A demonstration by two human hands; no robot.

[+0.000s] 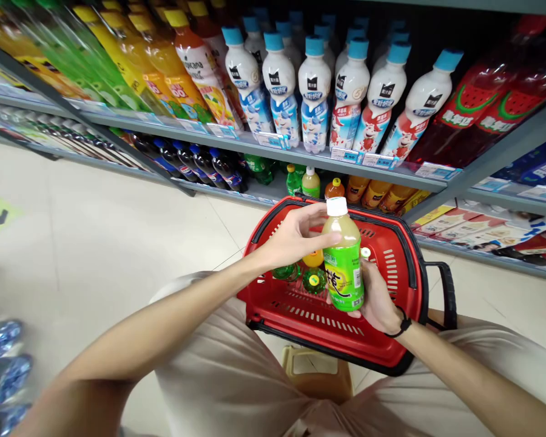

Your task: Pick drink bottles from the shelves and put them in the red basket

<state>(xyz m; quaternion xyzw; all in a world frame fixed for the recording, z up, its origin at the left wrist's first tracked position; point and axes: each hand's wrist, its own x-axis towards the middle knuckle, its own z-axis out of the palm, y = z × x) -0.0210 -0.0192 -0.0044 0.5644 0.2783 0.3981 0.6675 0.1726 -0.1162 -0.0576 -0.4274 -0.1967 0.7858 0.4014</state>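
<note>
A drink bottle point(343, 273) with a green label, pale contents and a white cap is held upright over the red shopping basket point(295, 321). My left hand point(303, 233) curls around its upper part, just below the cap, with the thumb across the front. Lower down, my right hand point(377, 297) grips the bottle from the right side and underneath; a black band circles that wrist. Inside the basket lie green bottles point(286, 272) and an orange bottle point(313, 259), partly hidden by my left hand and the held bottle.
Shelves ahead carry white bottles with blue caps point(316, 91), juice bottles point(195, 73) and red drinks point(468, 109). Below stand dark cola bottles point(204, 164) and small bottles point(310, 182). A tan stool point(316, 382) shows between my knees. Wrapped bottles point(4, 370) lie at the lower left.
</note>
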